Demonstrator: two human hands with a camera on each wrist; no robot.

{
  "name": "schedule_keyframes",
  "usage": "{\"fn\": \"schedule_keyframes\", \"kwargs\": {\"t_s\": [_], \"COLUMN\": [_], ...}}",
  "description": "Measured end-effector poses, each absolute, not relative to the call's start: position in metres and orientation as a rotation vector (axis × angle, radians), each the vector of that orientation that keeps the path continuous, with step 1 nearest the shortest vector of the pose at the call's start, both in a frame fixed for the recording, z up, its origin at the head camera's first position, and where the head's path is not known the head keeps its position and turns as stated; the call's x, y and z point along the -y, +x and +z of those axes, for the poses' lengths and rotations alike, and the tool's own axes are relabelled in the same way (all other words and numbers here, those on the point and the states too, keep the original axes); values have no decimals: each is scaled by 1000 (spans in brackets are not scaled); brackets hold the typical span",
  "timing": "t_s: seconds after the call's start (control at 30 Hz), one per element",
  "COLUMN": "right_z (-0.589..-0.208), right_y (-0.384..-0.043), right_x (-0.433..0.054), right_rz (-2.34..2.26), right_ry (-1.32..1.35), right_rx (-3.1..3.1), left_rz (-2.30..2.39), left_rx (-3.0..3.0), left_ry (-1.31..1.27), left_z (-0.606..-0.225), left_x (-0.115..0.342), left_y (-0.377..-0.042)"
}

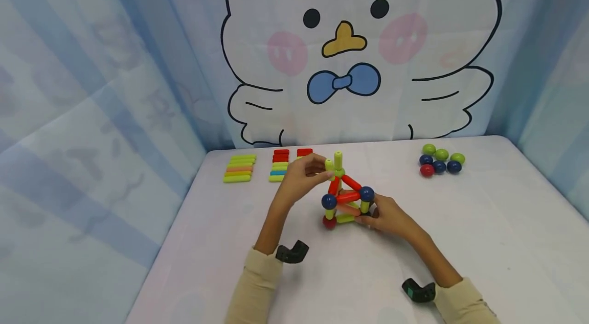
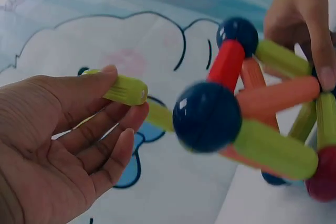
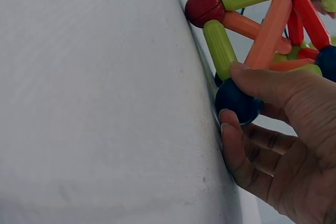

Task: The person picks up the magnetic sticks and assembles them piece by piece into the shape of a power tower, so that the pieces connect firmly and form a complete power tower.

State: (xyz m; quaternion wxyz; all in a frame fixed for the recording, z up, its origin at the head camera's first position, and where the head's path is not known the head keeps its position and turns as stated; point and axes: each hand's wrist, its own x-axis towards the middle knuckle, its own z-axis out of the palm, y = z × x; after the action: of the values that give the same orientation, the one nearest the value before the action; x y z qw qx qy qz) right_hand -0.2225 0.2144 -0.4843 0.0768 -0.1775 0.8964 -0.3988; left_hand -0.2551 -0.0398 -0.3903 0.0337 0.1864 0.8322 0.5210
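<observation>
A frame of coloured building sticks and balls (image 1: 348,197) stands on the table between the two hands. Its upper corners carry blue balls (image 2: 207,116), a red ball (image 1: 329,222) sits at a bottom corner, and one green stick (image 1: 338,159) points up from its top. My left hand (image 1: 302,176) pinches a short green building stick (image 2: 128,90) between thumb and fingertips, beside the frame's top. Low on the other side, my right hand (image 1: 391,216) grips a blue ball (image 3: 237,100) at a bottom corner with thumb and fingers.
Loose sticks lie in rows at the back left, one group of green and orange sticks (image 1: 239,168) and another with red, green and blue sticks (image 1: 278,165) partly behind the left hand. Several green, blue and red balls (image 1: 439,166) lie at the back right. A printed curtain (image 1: 340,124) hangs behind the table.
</observation>
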Motion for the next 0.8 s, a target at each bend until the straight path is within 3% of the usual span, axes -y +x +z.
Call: {"fn": "schedule_keyframes", "kwargs": {"t_s": [0.37, 0.8], "right_z": [-485, -483], "right_y": [-223, -221], "right_x": [-217, -216], "right_rz": [-1226, -1217], "right_ry": [-599, -570], "right_rx": [-2656, -2675], "left_rz": [1436, 1485], "left_rx": [-2562, -2616], "left_ry": [895, 872], "left_z": [-386, -390], "left_x": [-20, -15], "left_y": [-242, -241]}}
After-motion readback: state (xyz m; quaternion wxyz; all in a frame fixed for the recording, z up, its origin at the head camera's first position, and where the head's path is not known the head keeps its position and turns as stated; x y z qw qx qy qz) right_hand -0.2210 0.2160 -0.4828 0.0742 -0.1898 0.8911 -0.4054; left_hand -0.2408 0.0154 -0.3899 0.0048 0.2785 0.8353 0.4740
